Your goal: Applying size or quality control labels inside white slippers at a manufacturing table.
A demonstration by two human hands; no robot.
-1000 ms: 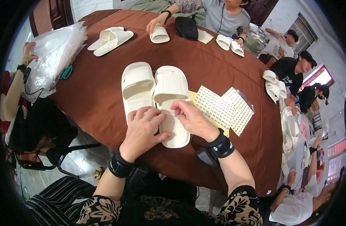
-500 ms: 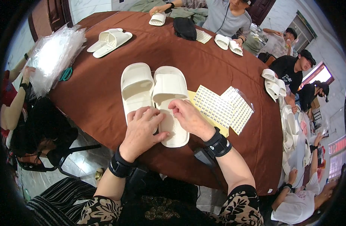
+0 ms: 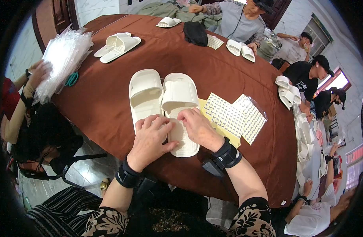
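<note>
A pair of cream slide slippers lies side by side in front of me, toes away. My left hand rests over the heel of the left slipper, fingers somewhat apart, its thumb reaching onto the right slipper. Above the right slipper's insole, my right hand has its fingers bent together in a pinch; what they hold, if anything, is hidden. Beside that hand lie a sheet of small printed stickers on yellow backing and a second sticker sheet in clear plastic.
The round table has a brown cloth. Clear plastic bags and teal scissors lie at the left by a person. Across are more slippers, a black cloth item and another person. A pile of slippers lines the right.
The person across has let go of the far-side slipper and drawn that hand back. My hands stay over the slippers with barely any movement; the view has shifted slightly.
</note>
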